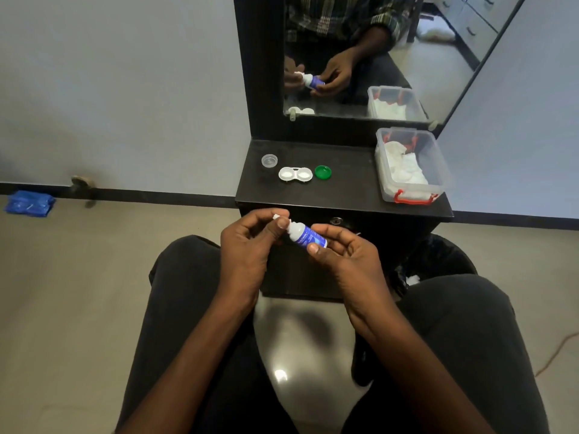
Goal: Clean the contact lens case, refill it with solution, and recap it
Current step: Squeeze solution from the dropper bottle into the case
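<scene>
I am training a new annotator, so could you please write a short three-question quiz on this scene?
1. True or false: both caps are off the lens case.
2. Which hand holds the body of the solution bottle?
3. The green cap lies: A) beside the case on the dark shelf, B) in the plastic box, C) on the floor.

Key: 1 true, the clear cap also lies apart. 2 The right hand; the left hand pinches its tip. 3 A.

Clear tub (438, 170) of white wipes beside the mirror (360, 51); blue packet (29, 203) on floor
</scene>
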